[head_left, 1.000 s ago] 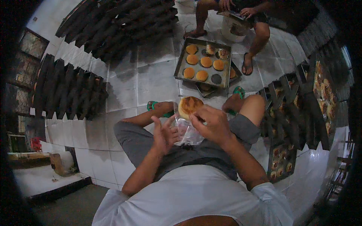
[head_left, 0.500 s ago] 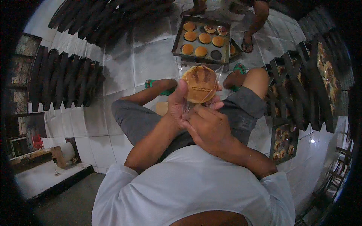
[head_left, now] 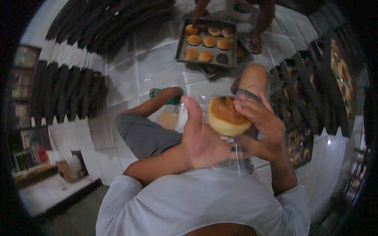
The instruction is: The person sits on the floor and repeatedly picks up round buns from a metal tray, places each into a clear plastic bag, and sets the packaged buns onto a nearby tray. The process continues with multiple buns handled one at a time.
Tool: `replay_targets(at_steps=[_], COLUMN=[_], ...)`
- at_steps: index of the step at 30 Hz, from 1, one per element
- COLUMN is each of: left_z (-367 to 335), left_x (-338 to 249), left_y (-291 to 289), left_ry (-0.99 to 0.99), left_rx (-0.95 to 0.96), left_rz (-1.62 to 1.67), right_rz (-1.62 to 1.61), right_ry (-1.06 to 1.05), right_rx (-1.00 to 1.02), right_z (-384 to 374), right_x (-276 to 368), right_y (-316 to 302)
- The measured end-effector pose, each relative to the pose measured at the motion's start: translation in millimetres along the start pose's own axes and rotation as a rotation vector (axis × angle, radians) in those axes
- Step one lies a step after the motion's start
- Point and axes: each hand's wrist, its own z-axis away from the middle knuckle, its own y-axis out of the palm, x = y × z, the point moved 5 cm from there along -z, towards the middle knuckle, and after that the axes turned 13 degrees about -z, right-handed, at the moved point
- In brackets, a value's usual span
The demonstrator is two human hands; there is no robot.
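Note:
A round bun [head_left: 228, 122], browned on top and pale at the side, is tilted in front of my lap. My right hand [head_left: 264, 128] grips it from the right, fingers over its top edge. Below and left of the bun, my left hand [head_left: 204, 143] is spread, palm up with the thumb raised; its fingers reach under toward the right hand. Clear plastic film [head_left: 237, 159] hangs beneath the hands and shows faintly around the bun. Motion blurs the hands, so whether the bun is fully inside the film is hard to tell.
Ahead on the tiled floor, a dark tray [head_left: 188, 59] holds several buns [head_left: 209, 41]. Another person's hand [head_left: 195, 17] reaches to its far left corner. Stacked dark trays [head_left: 67, 92] stand left; more stacked trays [head_left: 311, 84] stand right. A low tray [head_left: 301, 145] of baked goods lies right.
The bun has moved right and toward me and tipped over. My right hand has gone from below the bun to its right side; my left hand has opened out. The other person's hand now reaches the tray.

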Motion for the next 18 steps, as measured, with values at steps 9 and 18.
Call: replay_targets(at_steps=[9,18], left_z=[-60.9,-58.1], left_x=[-44.1,-57.5], left_y=[-108.5,-90.8], left_ry=[0.081,0.159], left_rx=[-0.709,-0.685], left_rz=[-1.328,-1.355], right_rz=[-0.508,-0.821], right_ry=[0.769,0.710], right_rx=[-0.354,-0.536], right_z=[94.2,87.7], right_x=[-157.2,-155.3], right_y=[3.7,-4.4])
